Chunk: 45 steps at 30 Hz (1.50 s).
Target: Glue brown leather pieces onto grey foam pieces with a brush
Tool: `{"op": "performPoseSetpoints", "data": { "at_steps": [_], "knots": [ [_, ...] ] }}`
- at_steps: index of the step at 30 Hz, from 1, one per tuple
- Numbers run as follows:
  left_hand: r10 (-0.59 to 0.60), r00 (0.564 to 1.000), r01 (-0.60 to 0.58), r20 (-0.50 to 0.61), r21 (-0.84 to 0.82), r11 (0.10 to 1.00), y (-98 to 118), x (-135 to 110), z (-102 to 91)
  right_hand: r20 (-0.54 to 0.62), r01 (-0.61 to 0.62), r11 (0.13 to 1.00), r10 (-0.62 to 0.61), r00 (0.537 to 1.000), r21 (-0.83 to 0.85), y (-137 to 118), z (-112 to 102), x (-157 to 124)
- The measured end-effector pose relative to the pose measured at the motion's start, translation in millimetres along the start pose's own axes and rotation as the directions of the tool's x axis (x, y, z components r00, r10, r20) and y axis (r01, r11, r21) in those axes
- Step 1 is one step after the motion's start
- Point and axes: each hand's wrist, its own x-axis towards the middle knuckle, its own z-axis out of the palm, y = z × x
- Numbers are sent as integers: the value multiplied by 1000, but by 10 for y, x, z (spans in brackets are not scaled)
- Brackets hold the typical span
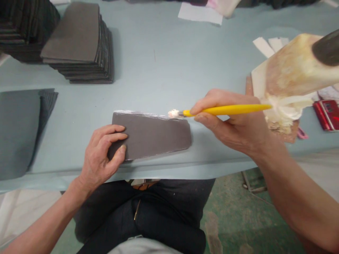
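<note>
A dark grey flat panel (156,137) with rounded right corners lies near the table's front edge; whether it is one sheet or several stacked I cannot tell. My left hand (102,151) holds its left end down, fingertips and thumb bent onto the top. My right hand (233,123) pinches a brush (225,109) with a slim yellow handle. The brush's tip, loaded with a whitish paste, touches the panel's far edge towards the right. White streaks run along that edge from the left corner to the tip.
Stacks of dark panels (71,31) stand at the back left, with fanned dark sheets (18,130) at the left. A paste-smeared container (291,67) leans at the right above a crusted board (286,130). Beyond it lies a red object (327,114). White scraps (200,13) lie at the back.
</note>
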Motion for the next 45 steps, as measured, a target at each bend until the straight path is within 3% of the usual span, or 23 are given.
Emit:
{"op": "performPoseSetpoints", "data": {
  "at_steps": [4,9,15,18,23,26,29,33,36,41,45],
  "knots": [
    [5,1000,-5,2,-2,1000,-7,-1,3,36,-1,998,3,999,-59,68,31,-50],
    [14,1000,-14,0,-3,1000,-13,2,6,-8,-66,992,66,998,-111,103,-125,-255],
    [7,1000,-7,-2,-7,1000,-12,-2,3,-75,-11,999,7,997,-53,36,-78,-236],
    [11,1000,-11,-4,-5,1000,-5,1,3,-41,1,997,-4,999,-73,52,-46,-255],
    [23,1000,-23,-4,-1,1000,-1,8,11,-17,-12,989,9,1000,-150,45,-177,-344],
    [19,1000,-19,-11,-2,1000,10,3,12,-69,-39,992,31,997,-116,-2,-178,-328],
    [13,1000,-13,-2,-8,1000,33,-3,11,-45,-52,995,49,998,-84,-23,-121,-308],
    [28,1000,-28,-12,-6,1000,56,5,25,16,-46,984,49,999,-174,-34,-144,-297],
    [26,999,-26,-21,-18,1000,64,11,31,-10,-38,981,37,999,-188,-109,-171,-191],
    [14,1000,-15,-18,-48,999,61,-4,22,-73,12,999,-10,997,32,-234,152,266],
    [17,1000,-18,-23,-53,998,68,-2,22,0,109,990,-110,994,89,-199,533,626]
  ]
}}
